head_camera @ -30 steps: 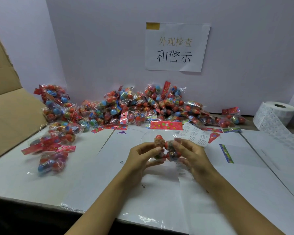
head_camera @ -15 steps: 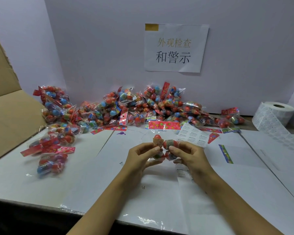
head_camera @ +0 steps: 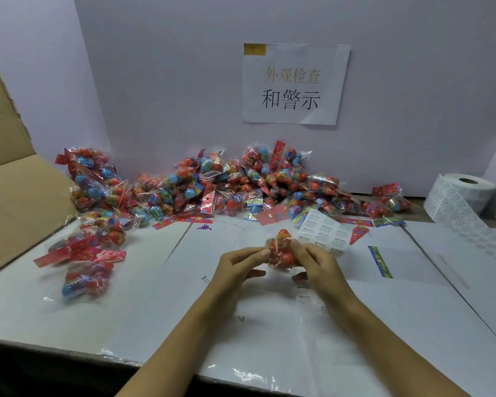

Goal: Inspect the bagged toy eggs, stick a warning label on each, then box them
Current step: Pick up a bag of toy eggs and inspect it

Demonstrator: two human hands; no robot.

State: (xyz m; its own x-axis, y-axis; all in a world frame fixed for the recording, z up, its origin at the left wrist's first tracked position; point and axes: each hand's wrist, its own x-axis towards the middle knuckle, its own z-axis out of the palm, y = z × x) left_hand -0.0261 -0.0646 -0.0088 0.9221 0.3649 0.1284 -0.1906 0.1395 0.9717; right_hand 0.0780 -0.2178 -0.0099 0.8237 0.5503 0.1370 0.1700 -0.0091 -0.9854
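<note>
Centre frame — left hand (head_camera: 235, 267) and right hand (head_camera: 318, 265) both pinch one bag of toy eggs (head_camera: 282, 250) just above the desk (head_camera: 155, 296); grip closed on the bag. Label sheet (head_camera: 324, 233) directly behind; pile of bags (head_camera: 226, 187) along the wall — label roll (head_camera: 461, 196) right edge.

A packing and inspection bench in a small factory.
A printed station sign (head_camera: 295, 83), label roll (head_camera: 464, 196), heaped toy bags (head_camera: 226, 184) and a cardboard box (head_camera: 15, 193) showed it.

Printed sign (head_camera: 295, 84) taped on wall (head_camera: 155, 67), upper centre — yellow tape at corner. Small purple mark (head_camera: 204, 227), perhaps dinosaur print, on white table covering (head_camera: 155, 296).
</note>
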